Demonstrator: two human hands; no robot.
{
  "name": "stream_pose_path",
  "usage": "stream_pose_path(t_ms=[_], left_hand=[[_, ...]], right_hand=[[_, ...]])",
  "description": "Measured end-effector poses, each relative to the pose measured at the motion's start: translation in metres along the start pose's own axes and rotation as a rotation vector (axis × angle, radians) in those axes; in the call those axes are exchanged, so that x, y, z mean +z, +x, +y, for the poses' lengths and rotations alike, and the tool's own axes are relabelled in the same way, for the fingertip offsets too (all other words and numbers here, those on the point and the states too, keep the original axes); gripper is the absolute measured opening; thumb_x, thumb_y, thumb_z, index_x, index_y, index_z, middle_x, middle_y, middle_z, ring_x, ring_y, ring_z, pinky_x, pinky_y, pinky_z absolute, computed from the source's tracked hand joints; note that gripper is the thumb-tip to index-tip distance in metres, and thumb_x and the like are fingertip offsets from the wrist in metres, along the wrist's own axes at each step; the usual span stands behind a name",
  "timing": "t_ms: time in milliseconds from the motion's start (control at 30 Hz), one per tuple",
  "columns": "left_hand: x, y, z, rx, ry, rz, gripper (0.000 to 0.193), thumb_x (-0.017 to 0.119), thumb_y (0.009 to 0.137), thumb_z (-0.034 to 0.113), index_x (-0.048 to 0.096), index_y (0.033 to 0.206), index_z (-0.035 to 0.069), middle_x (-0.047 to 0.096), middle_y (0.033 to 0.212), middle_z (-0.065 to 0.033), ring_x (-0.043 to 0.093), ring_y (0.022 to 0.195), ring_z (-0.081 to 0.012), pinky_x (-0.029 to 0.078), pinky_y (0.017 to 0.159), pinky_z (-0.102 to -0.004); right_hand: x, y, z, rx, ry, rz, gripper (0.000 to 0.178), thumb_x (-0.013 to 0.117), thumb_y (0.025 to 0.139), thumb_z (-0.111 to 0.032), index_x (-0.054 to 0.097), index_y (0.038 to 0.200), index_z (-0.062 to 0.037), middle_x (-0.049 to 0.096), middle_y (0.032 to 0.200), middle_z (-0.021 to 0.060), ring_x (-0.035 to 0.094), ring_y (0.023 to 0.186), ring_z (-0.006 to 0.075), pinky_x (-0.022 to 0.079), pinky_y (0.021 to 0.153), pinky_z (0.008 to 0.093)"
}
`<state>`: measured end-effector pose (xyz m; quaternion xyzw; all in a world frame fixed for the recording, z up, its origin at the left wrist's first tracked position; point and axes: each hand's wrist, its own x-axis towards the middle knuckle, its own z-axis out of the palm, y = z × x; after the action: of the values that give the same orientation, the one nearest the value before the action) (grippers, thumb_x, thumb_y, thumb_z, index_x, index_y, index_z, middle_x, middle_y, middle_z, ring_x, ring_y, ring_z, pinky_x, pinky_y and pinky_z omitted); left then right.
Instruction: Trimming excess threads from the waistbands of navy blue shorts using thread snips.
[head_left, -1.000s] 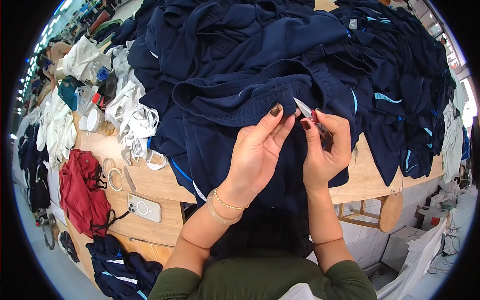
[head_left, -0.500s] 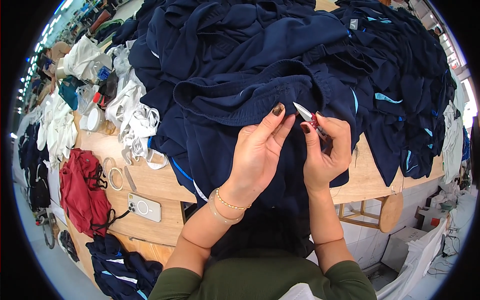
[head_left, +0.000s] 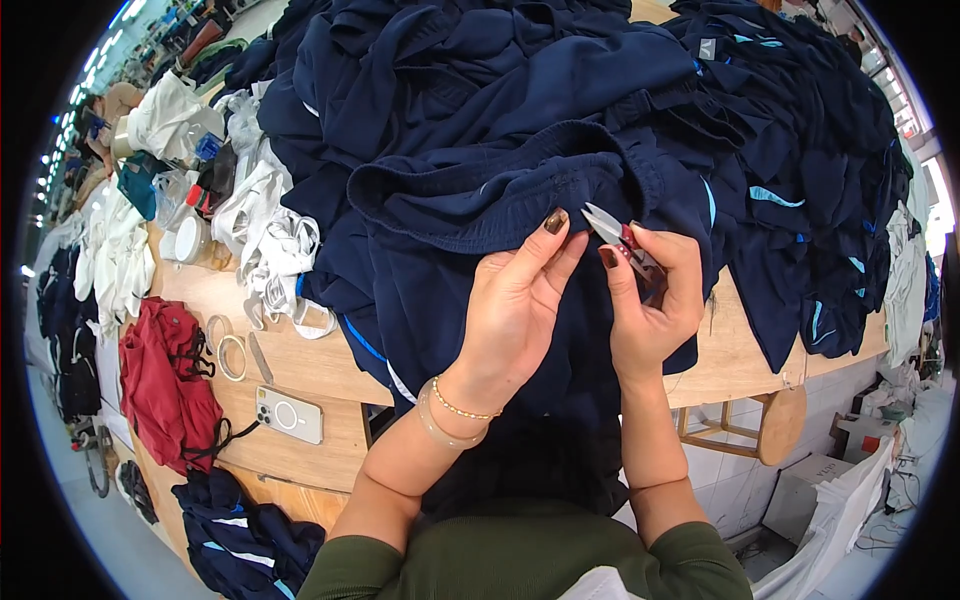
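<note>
Snips (head_left: 605,225), short-bladed with red handles, sit just right of frame centre in our right hand (head_left: 655,305). Long axis slants from handles at lower right to tips at upper left, so we mark the gathered waistband (head_left: 495,215) of the navy garment (head_left: 430,285) as lying up and left of that grip. Blades parted narrowly; whether they touch cloth, we can't tell. Left hand (head_left: 512,310) is the nearer one: its fingertips pinch the waistband's lower edge, just left of the blades, holding nothing else we can see.

Pose: both forearms come up from the lower edge; left leans inward toward upper right, palm mostly turned to camera, thumb on top. Right forearm stands near upright, thumb and bent index closed round the handles. Beyond, we note a navy garment pile (head_left: 450,75) across the top of the frame.
</note>
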<state>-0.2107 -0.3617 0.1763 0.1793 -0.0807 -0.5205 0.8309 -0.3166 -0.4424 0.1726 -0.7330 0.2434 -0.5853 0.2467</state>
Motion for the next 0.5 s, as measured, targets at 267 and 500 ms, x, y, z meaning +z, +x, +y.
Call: stream_pose_path(t_ms=[267,500], left_hand=[[0.01,0.002,0.012,0.017,0.096,-0.004,0.027,0.055,0.105,0.016,0.071,0.111,-0.006,0.071,0.117,-0.0135,0.067,0.111,-0.0196,0.051,0.106,-0.0314],[-0.003,0.005,0.013,0.204,0.368,0.043,0.031,0.056,0.105,0.017,0.071,0.105,-0.01,0.073,0.107,-0.0134,0.071,0.097,-0.0183,0.058,0.094,-0.0331]], right_hand=[[-0.011,0.014,0.006,0.053,0.027,-0.058,0.031,0.084,0.078,-0.005,0.068,0.104,-0.0033,0.064,0.095,0.0046,0.061,0.078,0.0141,0.045,0.063,0.0235],[-0.019,0.035,0.005,-0.218,-0.194,-0.254,0.035,0.086,0.072,-0.012,0.072,0.103,-0.0078,0.066,0.095,0.0029,0.056,0.088,0.0211,0.043,0.072,0.0308]])
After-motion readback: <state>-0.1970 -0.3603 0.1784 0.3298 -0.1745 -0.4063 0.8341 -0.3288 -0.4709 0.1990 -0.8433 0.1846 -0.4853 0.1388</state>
